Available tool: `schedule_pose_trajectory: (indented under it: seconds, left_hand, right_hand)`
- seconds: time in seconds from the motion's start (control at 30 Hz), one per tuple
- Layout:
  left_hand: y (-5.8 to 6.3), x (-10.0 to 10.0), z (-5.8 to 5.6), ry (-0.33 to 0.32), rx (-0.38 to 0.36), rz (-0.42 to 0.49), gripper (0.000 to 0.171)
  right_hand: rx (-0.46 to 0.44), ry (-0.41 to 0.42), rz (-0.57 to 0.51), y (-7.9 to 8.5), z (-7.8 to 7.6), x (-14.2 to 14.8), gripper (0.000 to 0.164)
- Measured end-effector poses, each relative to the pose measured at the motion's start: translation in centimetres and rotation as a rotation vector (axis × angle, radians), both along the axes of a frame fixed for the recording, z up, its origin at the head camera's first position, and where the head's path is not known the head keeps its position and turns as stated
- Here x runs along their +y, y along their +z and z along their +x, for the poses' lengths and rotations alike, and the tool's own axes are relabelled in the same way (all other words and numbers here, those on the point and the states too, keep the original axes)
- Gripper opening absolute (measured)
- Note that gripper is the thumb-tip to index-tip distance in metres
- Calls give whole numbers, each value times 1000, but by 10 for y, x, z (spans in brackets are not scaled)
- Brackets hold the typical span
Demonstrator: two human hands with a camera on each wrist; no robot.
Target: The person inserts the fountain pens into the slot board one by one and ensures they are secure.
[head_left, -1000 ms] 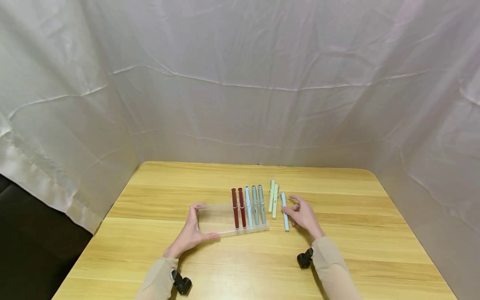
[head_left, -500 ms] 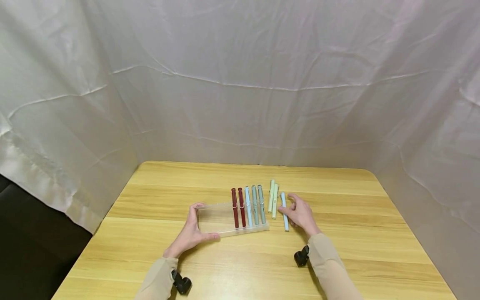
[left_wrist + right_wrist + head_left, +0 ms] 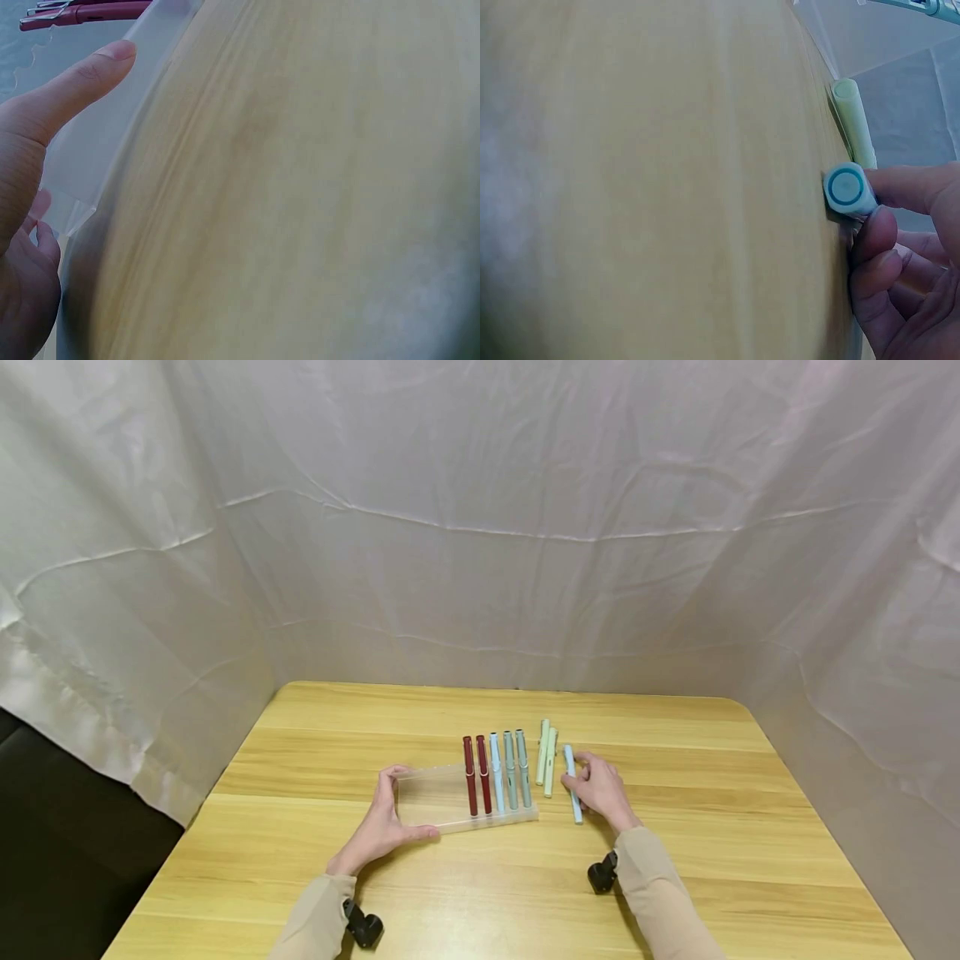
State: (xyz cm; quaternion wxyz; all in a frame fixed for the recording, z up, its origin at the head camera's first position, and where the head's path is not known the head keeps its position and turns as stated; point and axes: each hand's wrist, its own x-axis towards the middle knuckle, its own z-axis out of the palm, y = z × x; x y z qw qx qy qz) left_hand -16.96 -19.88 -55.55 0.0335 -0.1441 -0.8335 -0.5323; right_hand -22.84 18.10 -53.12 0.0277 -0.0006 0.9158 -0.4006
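Note:
My left hand (image 3: 382, 822) grips the left end of a clear plastic pen rack (image 3: 431, 797), thumb along its front edge in the left wrist view. On the rack's right part lie two dark red pens (image 3: 470, 777), a light blue pen (image 3: 497, 772) and two grey-green pens (image 3: 511, 768), side by side. To the right of the rack, my right hand (image 3: 603, 792) pinches another light blue pen (image 3: 576, 810) between thumb and fingers. The right wrist view shows this pen's round end (image 3: 846, 187) close over the table, fingertips along its side.
Two pale green pens (image 3: 550, 764) lie together on the wooden table (image 3: 480, 893) between the rack and my right hand. A light curtain (image 3: 480, 568) surrounds the table's back and sides. A black surface (image 3: 67, 843) shows at far left.
My right hand shifted slightly left, then its fingers closed around the light blue pen, whose near end swung a little to the right. The left hand and rack stayed still.

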Motion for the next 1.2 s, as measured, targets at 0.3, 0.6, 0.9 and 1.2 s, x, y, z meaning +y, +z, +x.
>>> schedule_pose_trajectory:
  seconds: [0.3, 0.6, 0.9, 1.2]
  left_hand:
    - [0, 0, 0, -10, 1, 12, 110]
    - [0, 0, 0, -17, 8, 21, 110]
    - [-1, 0, 0, -18, 26, 16, 110]
    - [0, 0, 0, -15, 22, 17, 109]
  right_hand:
    - [1, 4, 22, 0, -1, -1, 46]
    - [-30, 21, -11, 0, 1, 0, 30]
    - [-22, 29, 10, -1, 0, 0, 22]
    - [-11, 28, 16, 1, 2, 0, 24]
